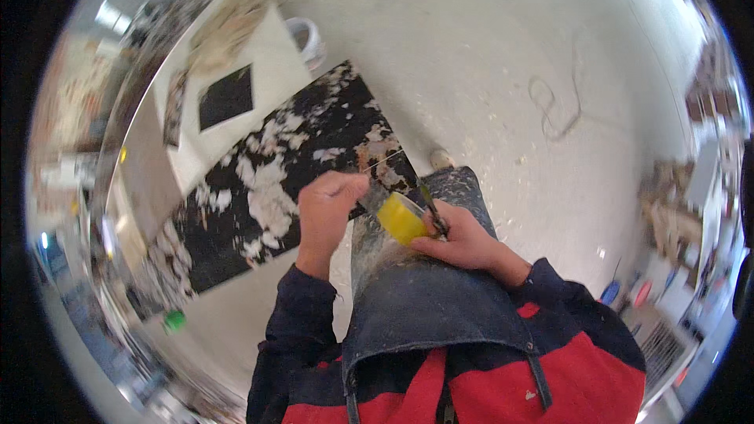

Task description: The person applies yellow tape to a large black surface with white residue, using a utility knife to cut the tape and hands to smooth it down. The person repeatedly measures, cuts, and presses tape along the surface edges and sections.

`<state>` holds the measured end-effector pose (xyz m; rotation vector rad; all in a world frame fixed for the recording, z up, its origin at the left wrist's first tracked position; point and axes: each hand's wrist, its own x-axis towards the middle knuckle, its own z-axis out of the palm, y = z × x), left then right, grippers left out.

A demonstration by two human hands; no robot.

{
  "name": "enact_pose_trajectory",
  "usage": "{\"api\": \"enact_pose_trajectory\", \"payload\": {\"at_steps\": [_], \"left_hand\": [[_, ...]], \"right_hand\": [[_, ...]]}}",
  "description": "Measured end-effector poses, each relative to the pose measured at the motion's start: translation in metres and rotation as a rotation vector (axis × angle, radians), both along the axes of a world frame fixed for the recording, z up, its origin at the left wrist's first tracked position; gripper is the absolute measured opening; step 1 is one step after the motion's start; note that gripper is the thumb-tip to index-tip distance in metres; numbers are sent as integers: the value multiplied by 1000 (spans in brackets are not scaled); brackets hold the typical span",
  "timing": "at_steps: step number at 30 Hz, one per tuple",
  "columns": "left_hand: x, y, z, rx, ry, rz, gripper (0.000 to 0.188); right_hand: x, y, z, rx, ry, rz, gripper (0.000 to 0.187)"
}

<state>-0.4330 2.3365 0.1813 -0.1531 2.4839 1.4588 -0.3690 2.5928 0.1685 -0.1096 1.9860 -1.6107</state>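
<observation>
In front of my apron, my right hand (459, 242) is closed around a roll of yellow tape (402, 220). The same hand grips a slim dark metal tool (432, 208), perhaps scissors; its exact kind is blurred. My left hand (331, 198) is raised just left of the roll, its fingers pinched on a short greyish strip of tape (375, 197) that runs to the roll. Beneath and beyond my left hand lies a black board (228, 245) patched with white and brown pieces. A thin light line (382, 161) crosses its near right corner.
On the white table (292, 59) at the left lie a black square (226, 98) and a heap of beige fibrous material (228, 27). A white bucket (306, 41) stands beside it. A cord (561, 122) loops on the floor; wood pieces (671, 212) are stacked at the right.
</observation>
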Motion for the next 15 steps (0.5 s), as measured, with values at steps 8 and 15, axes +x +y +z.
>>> {"api": "enact_pose_trajectory", "payload": {"at_steps": [8,15], "left_hand": [[-112,3,-96,23,252,-240,19],[-112,-13,-122,-58,370,-33,23]], "right_hand": [[124,-34,-57,167,-237,-533,39],[104,-49,-45,165,-136,-546,35]]}}
